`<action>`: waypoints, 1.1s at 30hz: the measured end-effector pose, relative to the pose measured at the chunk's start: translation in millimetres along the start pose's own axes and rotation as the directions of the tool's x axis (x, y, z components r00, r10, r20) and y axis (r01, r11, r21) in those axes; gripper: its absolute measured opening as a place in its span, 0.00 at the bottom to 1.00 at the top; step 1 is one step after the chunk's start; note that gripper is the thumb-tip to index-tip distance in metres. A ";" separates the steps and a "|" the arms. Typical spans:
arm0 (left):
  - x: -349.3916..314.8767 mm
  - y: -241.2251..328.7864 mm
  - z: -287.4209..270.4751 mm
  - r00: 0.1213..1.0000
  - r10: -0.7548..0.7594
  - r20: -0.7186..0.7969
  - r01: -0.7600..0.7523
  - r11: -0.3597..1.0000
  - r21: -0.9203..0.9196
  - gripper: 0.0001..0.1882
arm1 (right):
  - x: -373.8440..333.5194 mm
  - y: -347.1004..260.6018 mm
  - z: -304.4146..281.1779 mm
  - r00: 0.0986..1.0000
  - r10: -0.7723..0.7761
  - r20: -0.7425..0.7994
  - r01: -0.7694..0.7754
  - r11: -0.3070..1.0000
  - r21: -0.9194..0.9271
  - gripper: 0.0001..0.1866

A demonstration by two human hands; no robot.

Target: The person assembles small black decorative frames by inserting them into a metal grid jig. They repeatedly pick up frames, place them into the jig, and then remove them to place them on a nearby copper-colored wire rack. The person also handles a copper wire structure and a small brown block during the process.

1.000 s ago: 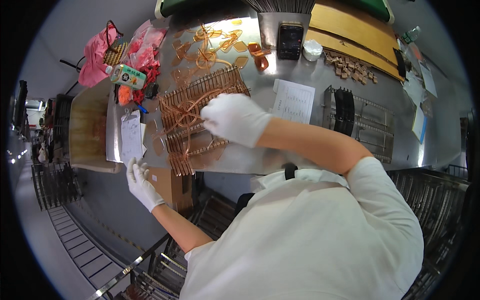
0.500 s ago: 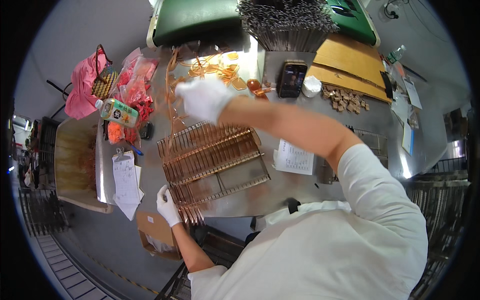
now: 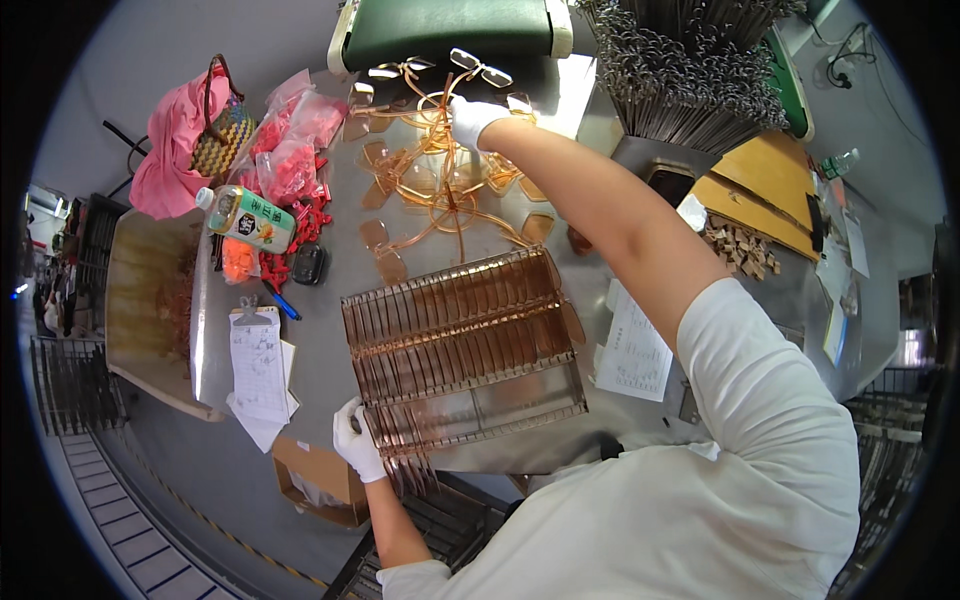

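A metal slotted rack (image 3: 520,400) lies on the table, with rows of thin brown tinted lenses (image 3: 455,345) standing on edge in its slots. My left hand (image 3: 357,440), white-gloved, is closed at the rack's near left corner, beside lenses that jut past the edge. Amber moulded lens trees (image 3: 450,205), thin branches ending in lens-shaped pieces, are spread beyond the rack. Out among them reaches my right hand (image 3: 476,122), also gloved. It is closed beside an upright stem of one tree and appears to pinch it; the fingertips are partly hidden.
Left of the rack are a bottle (image 3: 250,220), red plastic bags (image 3: 290,170), a blue pen (image 3: 282,302) and a clipboard (image 3: 258,365). On the right lie a paper sheet (image 3: 634,345) and small tan blocks (image 3: 742,248). A dense bundle of metal wires (image 3: 680,90) stands far right.
My right hand has swung away from above the rack to the far lens trees. The view has shifted, showing more of the trees. My left hand stays at the rack's corner.
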State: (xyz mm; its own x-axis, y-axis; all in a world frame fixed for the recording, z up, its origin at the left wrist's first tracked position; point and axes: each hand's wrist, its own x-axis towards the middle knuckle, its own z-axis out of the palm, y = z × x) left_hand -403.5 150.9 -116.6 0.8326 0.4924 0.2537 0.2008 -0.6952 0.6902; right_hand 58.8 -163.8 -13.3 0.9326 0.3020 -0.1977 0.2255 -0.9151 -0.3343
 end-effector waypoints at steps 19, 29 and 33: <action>3.0 9.1 1.0 0.992 0.121 -0.033 -0.119 0.992 0.046 0.07 | 13.0 4.9 36.4 0.986 0.075 -0.149 -0.089 0.992 -0.088 0.22; -0.1 2.1 1.0 0.999 0.028 0.023 -0.028 0.999 0.039 0.09 | 4.3 -20.3 -14.7 0.993 0.014 -0.120 -0.014 1.000 0.004 0.21; 4.3 -0.6 6.8 0.999 0.049 0.019 -0.049 0.999 0.005 0.07 | -26.8 -52.7 -51.2 0.991 -0.014 -0.135 0.025 0.996 0.086 0.23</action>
State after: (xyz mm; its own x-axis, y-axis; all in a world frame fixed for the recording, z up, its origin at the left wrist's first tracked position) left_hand -396.5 149.9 -120.5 0.8511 0.4478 0.2739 0.1623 -0.7207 0.6739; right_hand 36.4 -137.4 56.8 0.9590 0.2755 -0.0668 0.2241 -0.8809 -0.4168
